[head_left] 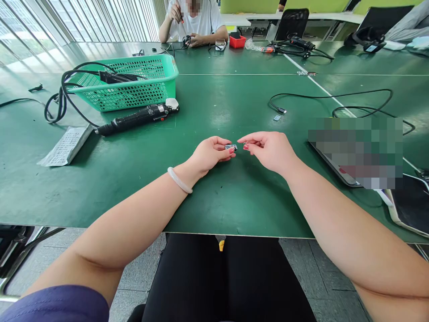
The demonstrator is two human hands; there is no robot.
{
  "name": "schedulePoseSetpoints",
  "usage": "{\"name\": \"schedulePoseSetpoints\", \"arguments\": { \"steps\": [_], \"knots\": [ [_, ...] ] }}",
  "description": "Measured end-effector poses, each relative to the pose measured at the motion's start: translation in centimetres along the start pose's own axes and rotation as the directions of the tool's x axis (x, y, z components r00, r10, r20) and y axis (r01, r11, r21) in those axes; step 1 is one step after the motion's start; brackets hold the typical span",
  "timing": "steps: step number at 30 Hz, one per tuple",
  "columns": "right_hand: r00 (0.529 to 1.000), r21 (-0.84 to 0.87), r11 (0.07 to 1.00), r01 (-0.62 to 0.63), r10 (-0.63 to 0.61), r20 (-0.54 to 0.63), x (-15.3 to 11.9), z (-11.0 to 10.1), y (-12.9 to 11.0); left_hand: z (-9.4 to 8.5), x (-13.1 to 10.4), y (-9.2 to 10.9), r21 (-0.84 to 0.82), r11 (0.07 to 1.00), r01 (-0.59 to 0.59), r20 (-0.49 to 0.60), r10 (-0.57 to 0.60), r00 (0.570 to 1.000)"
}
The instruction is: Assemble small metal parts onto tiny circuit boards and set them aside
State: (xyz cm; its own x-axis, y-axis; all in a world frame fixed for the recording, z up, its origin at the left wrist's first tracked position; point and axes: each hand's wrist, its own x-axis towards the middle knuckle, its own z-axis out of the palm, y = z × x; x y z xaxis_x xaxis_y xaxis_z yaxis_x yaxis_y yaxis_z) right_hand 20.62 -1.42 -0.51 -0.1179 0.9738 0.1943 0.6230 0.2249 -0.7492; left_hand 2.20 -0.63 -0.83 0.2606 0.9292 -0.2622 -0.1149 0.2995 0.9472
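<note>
The left hand (pixel 211 154) pinches a small silvery metal connector (pixel 231 146) over the green worktop (pixel 214 112); the right hand (pixel 268 150) (fingers narrowed, contents unclear) should approach squarely, both wrists braced.

You had two bare hands over the green table (pixel 214 197), one green perforated plastic basket (pixel 134 85), one black electric screwdriver (pixel 137 118), one small red plastic tray (pixel 237 41), and two black office chairs (pixel 292 23).

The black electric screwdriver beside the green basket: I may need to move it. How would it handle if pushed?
The electric screwdriver looks rigid and roundish, so it might roll. Its looping cord would probably drag behind it.
</note>
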Motion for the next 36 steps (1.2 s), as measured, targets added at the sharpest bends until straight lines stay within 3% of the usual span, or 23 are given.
{"name": "schedulePoseSetpoints", "arguments": {
  "steps": [6,15,21,28,36],
  "knots": [
    [0.997,0.273,0.962,-0.034,0.05,-0.055,-0.1,0.2,-0.2,0.0,0.0,-0.2,0.025,0.999,-0.028,0.054,0.026,0.998],
    [0.988,0.394,0.919,-0.033,0.089,-0.125,-0.3,1.1,-0.6,-0.2,0.2,-0.6,0.043,0.994,-0.103,0.147,0.095,0.985],
    [0.986,0.538,0.834,-0.121,0.164,-0.031,-0.6,1.7,-1.0,-0.1,0.0,-0.5,0.119,0.98,-0.161,0.131,0.145,0.981],
    [0.944,0.632,0.723,-0.28,0.326,0.045,-1.0,1.9,-1.7,-0.4,0.3,-0.8,0.163,0.958,-0.236,0.13,0.216,0.968],
    [0.964,0.614,0.771,-0.172,0.259,-0.056,-1.1,2.5,-1.9,-0.3,0.2,-0.8,0.151,0.957,-0.246,0.138,0.226,0.964]
  ]
}}
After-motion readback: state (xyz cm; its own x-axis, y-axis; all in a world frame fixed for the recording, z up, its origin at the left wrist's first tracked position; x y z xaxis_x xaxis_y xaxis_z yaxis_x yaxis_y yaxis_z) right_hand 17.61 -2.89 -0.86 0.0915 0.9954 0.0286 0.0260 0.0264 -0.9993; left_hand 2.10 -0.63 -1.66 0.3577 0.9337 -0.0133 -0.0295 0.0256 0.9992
